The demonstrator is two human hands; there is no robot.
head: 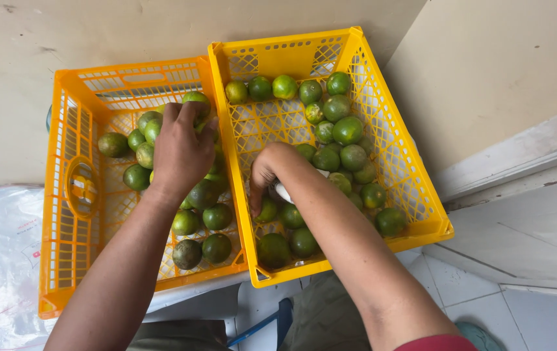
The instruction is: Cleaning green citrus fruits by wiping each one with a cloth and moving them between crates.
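Note:
Two plastic crates stand side by side, an orange crate (64, 214) on the left and a yellow crate (415, 188) on the right, both holding several green limes. My left hand (181, 153) reaches into the orange crate, its fingers closed on a green lime (197, 99) near the crate's far side. My right hand (266, 177) is bent down into the yellow crate, gripping a white object (283, 193) that is mostly hidden by the wrist. Limes (346, 130) lie around that hand.
A beige wall rises behind the crates. A clear plastic bag (2, 260) lies at the left. White boards (525, 214) and a tiled floor (525, 322) are at the right. A blue bar (259, 328) shows below the crates.

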